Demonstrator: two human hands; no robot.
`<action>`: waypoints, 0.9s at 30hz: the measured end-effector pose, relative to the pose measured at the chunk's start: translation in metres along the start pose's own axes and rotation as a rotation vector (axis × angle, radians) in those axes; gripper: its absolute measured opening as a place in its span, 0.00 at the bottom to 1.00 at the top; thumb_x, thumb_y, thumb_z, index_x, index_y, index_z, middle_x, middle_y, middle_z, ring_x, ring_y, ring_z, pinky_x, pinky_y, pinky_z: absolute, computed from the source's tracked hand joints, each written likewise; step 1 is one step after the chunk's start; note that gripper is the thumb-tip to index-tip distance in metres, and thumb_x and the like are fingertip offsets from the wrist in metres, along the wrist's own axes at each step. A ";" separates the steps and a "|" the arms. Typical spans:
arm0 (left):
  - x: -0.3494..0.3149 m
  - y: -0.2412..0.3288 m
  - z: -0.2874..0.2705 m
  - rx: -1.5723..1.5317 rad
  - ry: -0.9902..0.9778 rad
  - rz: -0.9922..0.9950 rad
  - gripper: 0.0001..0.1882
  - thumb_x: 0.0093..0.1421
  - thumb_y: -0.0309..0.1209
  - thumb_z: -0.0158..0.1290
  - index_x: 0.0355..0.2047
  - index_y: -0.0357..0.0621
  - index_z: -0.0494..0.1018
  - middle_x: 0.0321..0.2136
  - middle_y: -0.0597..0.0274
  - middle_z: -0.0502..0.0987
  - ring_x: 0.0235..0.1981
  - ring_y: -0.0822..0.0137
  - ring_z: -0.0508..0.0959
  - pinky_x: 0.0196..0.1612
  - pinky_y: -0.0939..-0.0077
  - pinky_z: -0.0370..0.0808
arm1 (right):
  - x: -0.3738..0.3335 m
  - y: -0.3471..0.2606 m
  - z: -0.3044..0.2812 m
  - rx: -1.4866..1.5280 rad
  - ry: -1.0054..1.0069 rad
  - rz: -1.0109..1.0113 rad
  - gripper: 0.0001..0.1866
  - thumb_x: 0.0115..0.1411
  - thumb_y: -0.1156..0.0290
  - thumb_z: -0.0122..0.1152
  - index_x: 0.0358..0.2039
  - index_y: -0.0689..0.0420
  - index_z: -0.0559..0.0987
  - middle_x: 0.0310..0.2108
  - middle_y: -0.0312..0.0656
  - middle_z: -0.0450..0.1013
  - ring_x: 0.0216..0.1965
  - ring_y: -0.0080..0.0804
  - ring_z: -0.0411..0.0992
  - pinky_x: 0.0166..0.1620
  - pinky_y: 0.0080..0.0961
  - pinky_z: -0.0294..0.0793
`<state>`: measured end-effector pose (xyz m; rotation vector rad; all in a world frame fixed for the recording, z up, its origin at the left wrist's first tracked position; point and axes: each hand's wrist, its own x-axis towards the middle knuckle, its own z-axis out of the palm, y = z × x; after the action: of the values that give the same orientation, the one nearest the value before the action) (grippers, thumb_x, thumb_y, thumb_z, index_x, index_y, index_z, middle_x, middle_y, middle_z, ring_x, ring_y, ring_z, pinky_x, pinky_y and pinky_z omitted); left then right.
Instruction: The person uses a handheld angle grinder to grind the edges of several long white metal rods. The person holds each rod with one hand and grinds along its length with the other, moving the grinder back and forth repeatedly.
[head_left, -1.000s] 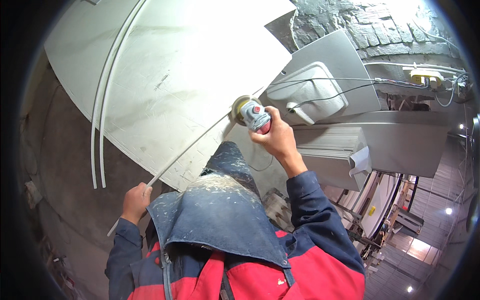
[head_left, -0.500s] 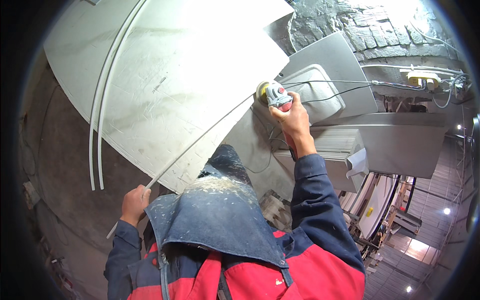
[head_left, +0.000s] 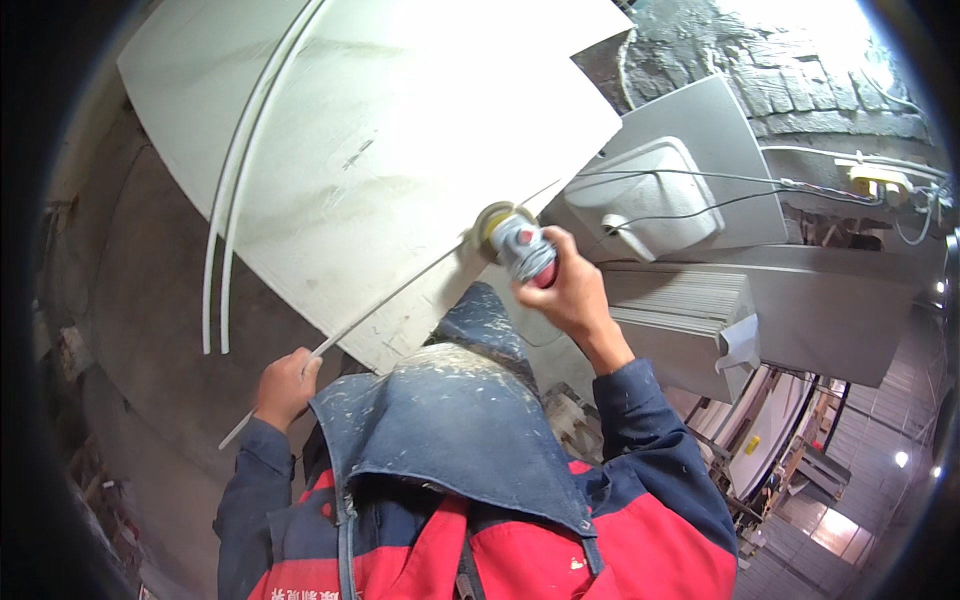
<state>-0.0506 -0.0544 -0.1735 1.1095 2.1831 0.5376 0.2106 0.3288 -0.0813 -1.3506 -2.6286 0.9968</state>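
Note:
A long, thin pale strip (head_left: 392,293) lies slantwise across the near part of a large white board (head_left: 310,210). My left hand (head_left: 287,388) is closed round the strip's near end, just off the board's edge, and a short tail sticks out below the fist. In my right hand (head_left: 573,290) is a grey and red angle grinder (head_left: 522,245), gripped round its body. Its yellowish disc (head_left: 492,226) is at the strip; whether the two touch I cannot make out.
Two more pale strips (head_left: 228,220) lie across the board's left side and overhang its edge. To the right are a grey panel with a basin shape (head_left: 655,195), a stack of slabs (head_left: 680,300) and a yellow power socket (head_left: 880,182). Black cables cross behind the grinder.
My right hand has brought the grinder left and nearer along the strip, from the board's right edge toward its middle. My left hand still holds the end. The whole view has shifted slightly.

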 end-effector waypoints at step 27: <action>0.013 -0.003 -0.004 -0.011 -0.019 0.028 0.15 0.71 0.40 0.56 0.32 0.42 0.73 0.25 0.42 0.78 0.30 0.35 0.78 0.33 0.41 0.72 | -0.011 -0.036 0.023 -0.142 -0.169 -0.065 0.44 0.48 0.60 0.79 0.65 0.57 0.71 0.40 0.55 0.83 0.41 0.51 0.85 0.47 0.39 0.85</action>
<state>-0.0609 -0.0452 -0.1773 1.1361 2.1491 0.5490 0.1848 0.2934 -0.0766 -1.2478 -2.8979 0.9728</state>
